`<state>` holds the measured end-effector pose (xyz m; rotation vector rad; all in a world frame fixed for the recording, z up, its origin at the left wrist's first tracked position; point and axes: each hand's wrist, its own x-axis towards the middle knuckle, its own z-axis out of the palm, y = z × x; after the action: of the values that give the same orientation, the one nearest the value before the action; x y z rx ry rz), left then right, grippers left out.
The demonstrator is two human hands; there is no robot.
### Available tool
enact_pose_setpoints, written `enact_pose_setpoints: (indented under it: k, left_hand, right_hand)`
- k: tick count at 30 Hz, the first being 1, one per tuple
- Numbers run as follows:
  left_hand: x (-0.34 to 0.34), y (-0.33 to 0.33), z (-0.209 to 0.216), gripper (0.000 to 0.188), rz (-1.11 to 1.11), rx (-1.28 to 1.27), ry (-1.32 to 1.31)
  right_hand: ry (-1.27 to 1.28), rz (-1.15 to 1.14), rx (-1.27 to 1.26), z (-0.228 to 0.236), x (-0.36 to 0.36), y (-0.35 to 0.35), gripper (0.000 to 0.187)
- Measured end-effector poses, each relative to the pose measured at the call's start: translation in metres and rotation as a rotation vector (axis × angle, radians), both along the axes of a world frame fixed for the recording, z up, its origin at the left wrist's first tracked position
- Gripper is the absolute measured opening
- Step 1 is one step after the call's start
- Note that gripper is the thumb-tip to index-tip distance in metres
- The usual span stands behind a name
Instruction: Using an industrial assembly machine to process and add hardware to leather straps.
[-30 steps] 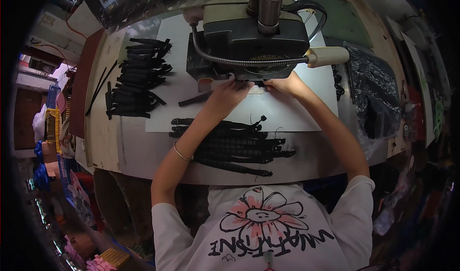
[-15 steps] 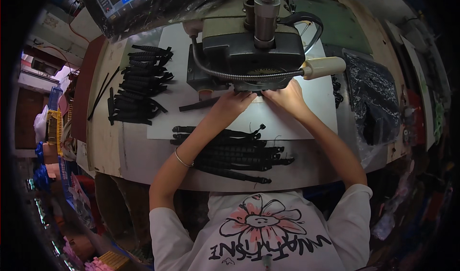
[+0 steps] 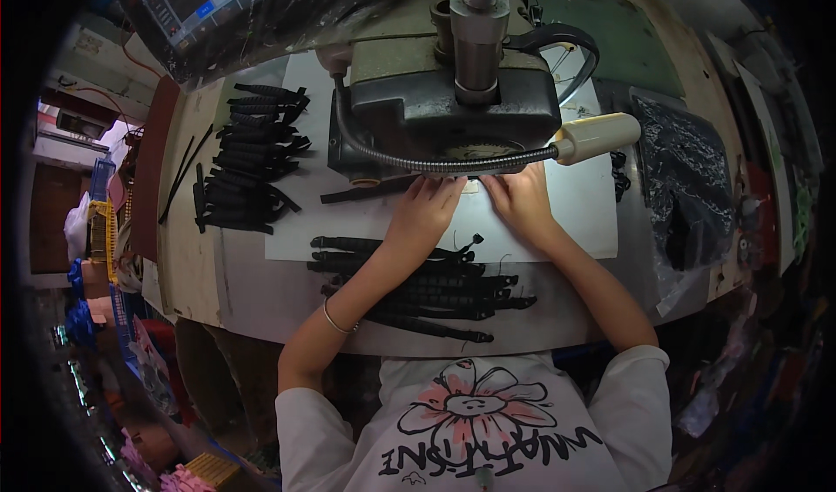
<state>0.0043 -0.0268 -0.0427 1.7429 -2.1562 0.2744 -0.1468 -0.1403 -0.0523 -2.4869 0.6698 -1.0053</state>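
Both hands are at the front underside of a dark sewing machine head (image 3: 444, 113), over a white work surface. My left hand (image 3: 427, 209) is closed on a black strap (image 3: 357, 192), whose free end sticks out to the left. My right hand (image 3: 522, 205) is closed beside it, thumb toward the left hand, at the same strap. The machine's lower edge hides the fingertips and the stretch of strap between them. A small pale patch (image 3: 470, 186) shows on the surface between the hands. Below my left forearm lies a bunch of black straps (image 3: 427, 292) with loose thread ends.
Another pile of black straps (image 3: 257, 157) lies at the left. A flexible metal lamp neck with a cream lamp head (image 3: 601, 138) crosses the machine's front. A clear plastic bag (image 3: 684, 178) with dark contents lies at the right. A screen (image 3: 226, 13) stands at the upper left.
The view has shifted slightly, so the machine looks larger and lower. My hands stay at the machine's underside; their fingertips are more covered now. The strap piles lie as before.
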Motion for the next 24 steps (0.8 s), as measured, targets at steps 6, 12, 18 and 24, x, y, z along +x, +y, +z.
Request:
enact_pose_setpoints:
  k: [6, 12, 18, 24]
  left_hand:
    - [0.014, 0.002, 0.003, 0.058, 0.009, 0.178, 0.177]
    - [0.008, 0.003, -0.001, 0.056, 0.0, 0.15, 0.154]
    - [0.009, 0.004, 0.0, 0.057, -0.027, 0.133, 0.108]
    - [0.01, 0.003, 0.002, 0.059, -0.039, 0.099, 0.114]
  right_hand:
    - [0.022, 0.018, 0.136, -0.009, 0.002, -0.006, 0.012]
    - [0.017, -0.002, 0.196, -0.008, 0.002, -0.004, 0.013]
    - [0.033, -0.016, 0.154, -0.006, 0.0, -0.004, 0.013]
    - [0.003, -0.019, 0.23, -0.007, 0.001, -0.002, 0.013]
